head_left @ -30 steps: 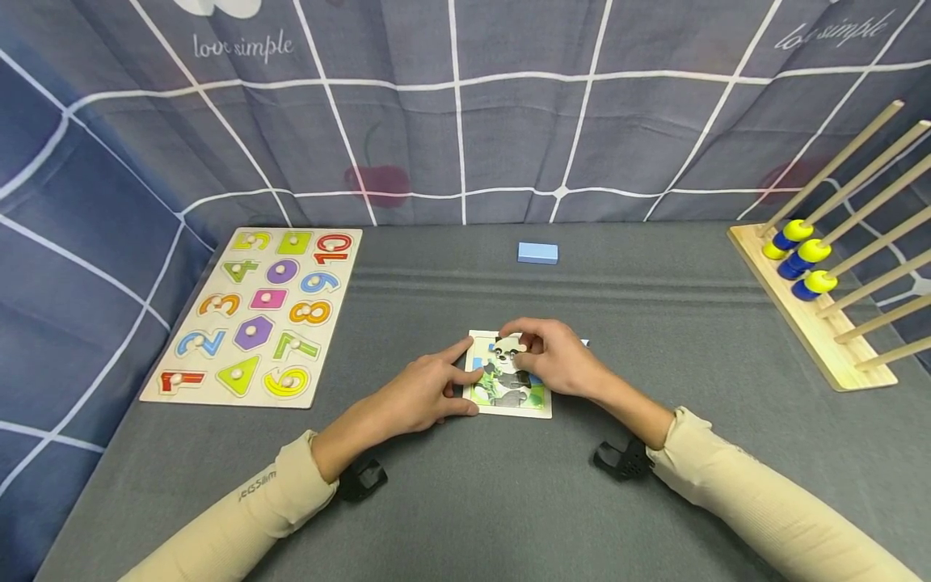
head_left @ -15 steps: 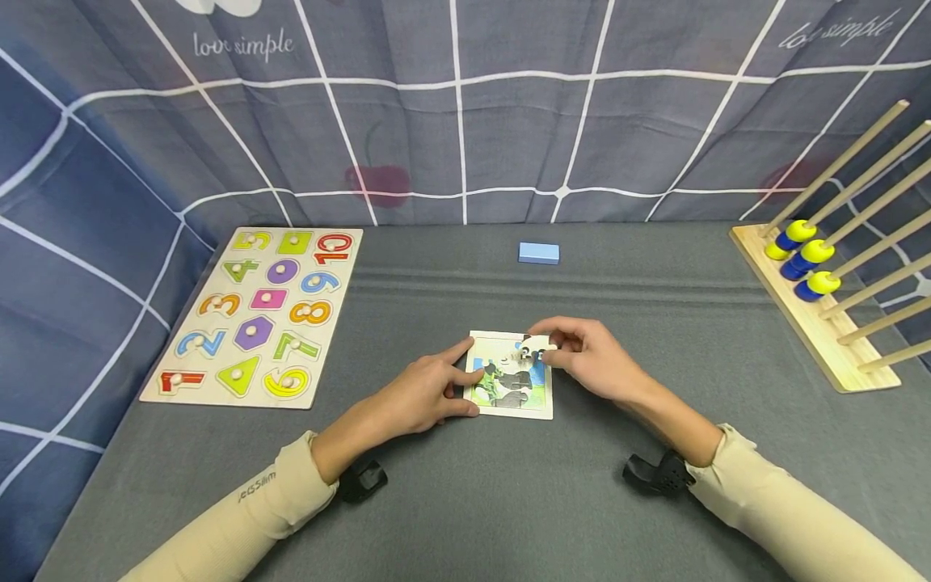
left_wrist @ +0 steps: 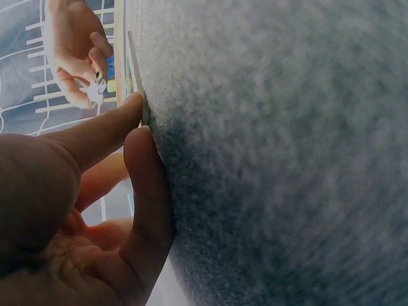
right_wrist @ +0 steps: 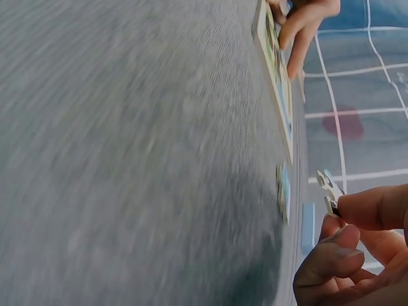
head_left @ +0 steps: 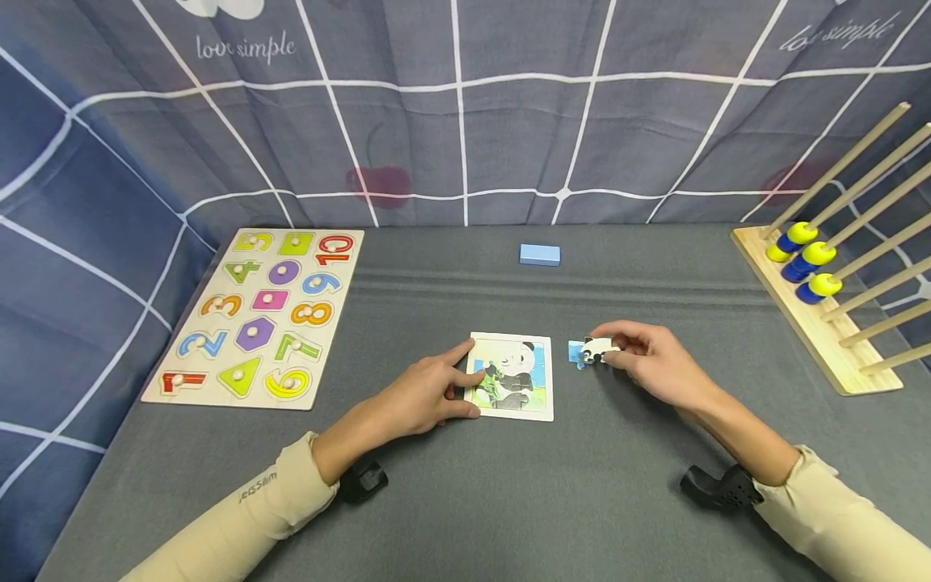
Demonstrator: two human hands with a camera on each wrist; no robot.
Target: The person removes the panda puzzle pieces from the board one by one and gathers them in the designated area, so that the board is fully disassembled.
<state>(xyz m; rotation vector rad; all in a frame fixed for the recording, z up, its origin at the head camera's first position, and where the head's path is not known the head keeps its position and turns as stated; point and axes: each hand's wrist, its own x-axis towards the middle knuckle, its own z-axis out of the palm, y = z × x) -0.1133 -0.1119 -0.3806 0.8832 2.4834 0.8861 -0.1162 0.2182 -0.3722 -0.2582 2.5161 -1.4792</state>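
Note:
A square panda jigsaw puzzle board (head_left: 549, 404) lies on the grey table, with a light frame round its picture. My left hand (head_left: 425, 392) holds the board along its left side, thumb at the near corner and other fingers on the frame and picture. In the left wrist view its thumb reaches the thin board's edge. My right hand (head_left: 655, 360) pinches a black-and-white panda-face jigsaw piece (head_left: 598, 349) between thumb and fingers, to the right of the board. A blue jigsaw piece (head_left: 575, 351) lies on the table under it; the held piece overlaps it in the head view.
A wooden number-and-shape peg board (head_left: 250, 388) lies at the left. Behind the panda board sits a small light-blue block (head_left: 540, 255). A wooden abacus (head_left: 865, 372) with upright rods and yellow and blue beads stands at the right. A checked curtain (head_left: 407, 121) hangs behind.
My right hand has lifted the panda-face piece off the board and carried it right, over the blue piece on the table. My left hand has stayed on the board.

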